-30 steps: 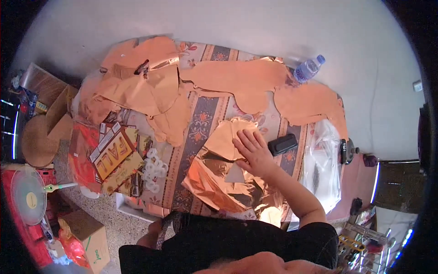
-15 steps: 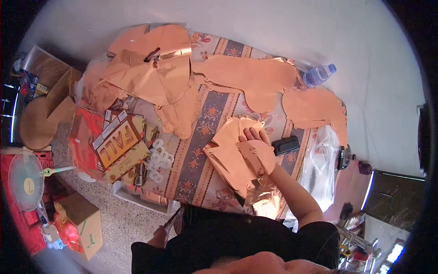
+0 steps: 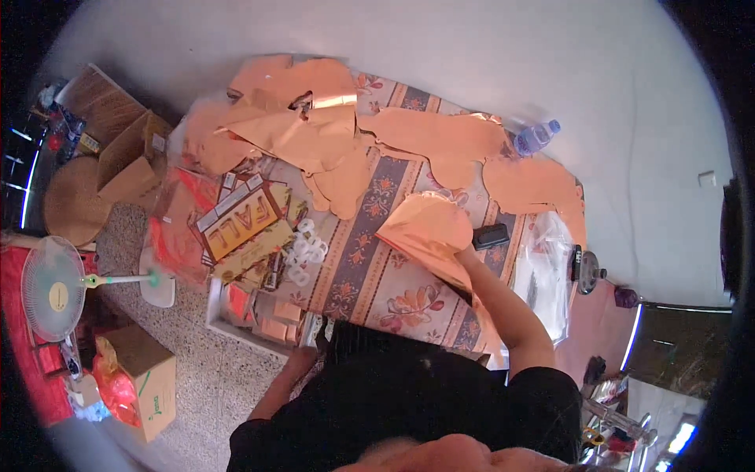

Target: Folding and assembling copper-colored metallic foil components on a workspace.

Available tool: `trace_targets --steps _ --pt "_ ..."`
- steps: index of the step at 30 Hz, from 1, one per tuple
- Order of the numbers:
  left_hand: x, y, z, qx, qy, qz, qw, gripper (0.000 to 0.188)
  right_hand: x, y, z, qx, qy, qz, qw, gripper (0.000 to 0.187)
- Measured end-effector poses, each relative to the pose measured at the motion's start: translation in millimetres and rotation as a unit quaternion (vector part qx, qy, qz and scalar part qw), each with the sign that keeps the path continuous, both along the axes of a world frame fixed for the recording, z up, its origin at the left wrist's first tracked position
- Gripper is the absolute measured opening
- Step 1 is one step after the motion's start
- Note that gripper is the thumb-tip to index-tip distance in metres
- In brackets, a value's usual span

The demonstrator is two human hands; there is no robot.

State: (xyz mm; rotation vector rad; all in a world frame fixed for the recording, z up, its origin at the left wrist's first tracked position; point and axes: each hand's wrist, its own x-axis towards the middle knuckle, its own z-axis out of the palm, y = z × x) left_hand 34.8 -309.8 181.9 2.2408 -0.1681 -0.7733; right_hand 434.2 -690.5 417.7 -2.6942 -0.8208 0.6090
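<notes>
A flat copper-coloured foil balloon point(image 3: 429, 224) lies bent over my right hand point(image 3: 465, 258) at the middle right of the table. The foil covers the fingers, while a narrow strip of it hangs along my forearm toward the front edge. Low beside the table's front edge, my left hand point(image 3: 301, 363) is near an open white box point(image 3: 248, 338) with copper and reddish flat pieces in it. Its fingers are too small and dark to make out. More flat foil pieces point(image 3: 440, 130) spread across the far side of the table.
Printed cards point(image 3: 244, 224) and white rings point(image 3: 307, 248) lie on the left of the patterned tablecloth point(image 3: 350, 267). On the right are a black case point(image 3: 491, 236), clear plastic wrapping point(image 3: 543, 267) and a water bottle point(image 3: 537, 138). A fan point(image 3: 55, 291) and a cardboard box point(image 3: 145, 385) stand left.
The foil under my right hand has shifted away from the front edge, baring tablecloth there. My left hand has moved up and right toward the white box. The whole view has shifted slightly.
</notes>
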Motion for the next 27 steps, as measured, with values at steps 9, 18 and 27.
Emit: trace_targets --steps 9,18,27 --pt "268.3 -84.6 241.2 -0.226 -0.097 0.036 0.969 0.023 -4.1 -18.4 -8.2 -0.015 -0.112 -0.006 0.994 0.06" --pt "391.3 -175.8 243.1 -0.027 -0.16 -0.017 0.987 0.048 0.1 -6.3 -16.1 -0.015 -0.204 -0.001 0.979 0.065" --pt "426.6 -176.8 243.8 -0.162 0.082 -0.064 0.981 0.056 7.3 -0.8 -21.7 -0.013 -0.256 0.016 0.966 0.071"
